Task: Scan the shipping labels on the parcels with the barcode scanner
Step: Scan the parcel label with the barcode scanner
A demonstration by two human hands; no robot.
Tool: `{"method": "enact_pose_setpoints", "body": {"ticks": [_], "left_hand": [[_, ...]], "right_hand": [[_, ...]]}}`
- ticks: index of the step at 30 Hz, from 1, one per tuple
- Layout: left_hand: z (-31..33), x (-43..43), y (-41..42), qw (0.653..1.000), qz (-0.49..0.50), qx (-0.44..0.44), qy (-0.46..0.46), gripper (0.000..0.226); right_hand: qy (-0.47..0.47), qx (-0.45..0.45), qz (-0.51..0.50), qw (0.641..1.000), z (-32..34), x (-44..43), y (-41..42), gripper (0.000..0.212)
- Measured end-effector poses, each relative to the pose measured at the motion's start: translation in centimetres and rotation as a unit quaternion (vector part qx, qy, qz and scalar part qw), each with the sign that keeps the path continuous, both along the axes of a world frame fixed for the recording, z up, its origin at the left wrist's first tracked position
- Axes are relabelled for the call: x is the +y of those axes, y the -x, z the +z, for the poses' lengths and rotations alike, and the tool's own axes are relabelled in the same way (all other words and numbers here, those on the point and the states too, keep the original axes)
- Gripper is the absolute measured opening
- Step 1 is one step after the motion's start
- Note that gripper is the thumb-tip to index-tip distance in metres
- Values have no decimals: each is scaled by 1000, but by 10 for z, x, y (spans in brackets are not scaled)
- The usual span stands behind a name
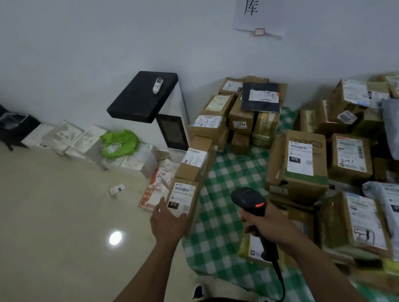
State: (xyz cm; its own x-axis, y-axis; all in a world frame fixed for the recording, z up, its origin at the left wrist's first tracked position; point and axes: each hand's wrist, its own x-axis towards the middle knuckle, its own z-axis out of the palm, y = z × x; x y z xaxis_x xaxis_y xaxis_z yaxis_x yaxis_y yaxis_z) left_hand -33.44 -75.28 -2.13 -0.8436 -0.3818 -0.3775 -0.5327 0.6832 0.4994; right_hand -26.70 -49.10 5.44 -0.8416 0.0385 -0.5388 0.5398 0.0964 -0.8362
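Pale tiled floor meets a white wall bearing a paper sign with large black characters. A green-and-white checked cloth covers the floor on the right, and most of the parcels are heaped on it, brown cartons and grey mailer bags, labels mostly facing up. Against the wall stands a white cabinet with a black top, a small white device lying on it. The left hand is spread, thumb raised beside the shipping label and fingers fairly straight against the near end of a small brown box at the cloth's left edge; its label reads 010. The right hand is curled tight round the handle of the black barcode scanner, which sits just right of that box over the cloth, a red light glowing on its head, cable trailing down. All cartons appear sealed. A dark bin at far left has a liner; its contents cannot be made out.
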Motion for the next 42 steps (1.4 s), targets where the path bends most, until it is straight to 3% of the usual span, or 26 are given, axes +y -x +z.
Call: {"method": "enact_pose_setpoints", "body": {"ticks": [4,9,12,17,20,25,31,36,42], "left_hand": [[-12,-18,9,997,-32,-33,-54,106],[-15,-27,6,988,-76,-54,-124,86],[-15,-24,1,983,-65,-21,-169,70],[-15,-34,8,980,-30,5,-197,85],[-5,-37,13,962,-29,-12,-271,82],[16,-20,10,923,-75,-16,-377,56],[24,15,16,898,-113,-1,-425,90],[17,37,35,914,-131,21,-383,112],[-10,58,54,932,-152,74,-320,115]], "right_hand": [[-17,-14,-13,1000,-10,-16,7,28],[-19,-22,-13,999,-17,-40,15,24],[-23,-23,-14,999,-20,-49,19,29],[-28,-31,-8,999,-19,-57,24,29],[-28,-23,-7,999,-15,-59,24,27],[-29,6,-31,999,1,-55,29,29],[-30,74,-49,996,37,-49,31,23],[-58,77,-20,995,69,-41,33,21],[-75,57,-2,996,86,-34,31,17]]}}
